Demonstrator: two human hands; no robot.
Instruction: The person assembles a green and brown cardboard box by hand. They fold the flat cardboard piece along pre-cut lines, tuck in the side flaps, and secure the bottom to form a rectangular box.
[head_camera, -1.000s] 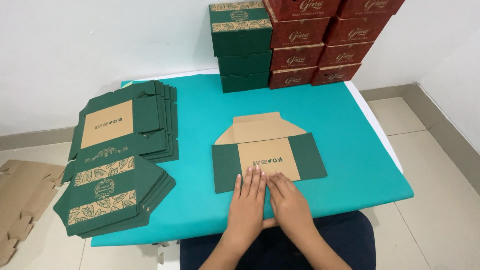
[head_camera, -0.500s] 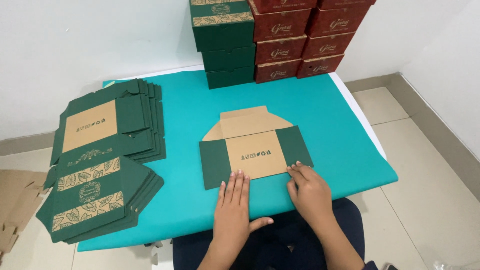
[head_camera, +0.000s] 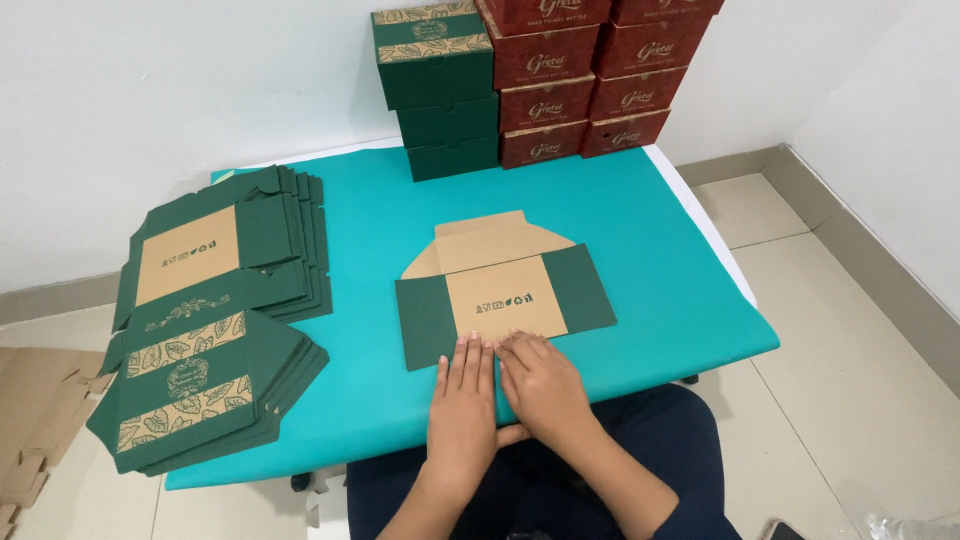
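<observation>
At the near edge of the teal-covered bench (head_camera: 650, 250), the left hand (head_camera: 462, 405) and right hand (head_camera: 543, 385) press flat, fingers together, on the green-and-brown flat cardboard box blank (head_camera: 500, 290), apparently creasing its near flap; raising that flap seems next.

Two bare forearms end in a left hand (head_camera: 462, 400) and a right hand (head_camera: 543, 385), with no rings, watch or visible sleeves. Below them, dark navy trousers (head_camera: 560, 470) cover the seated person's lap.
</observation>
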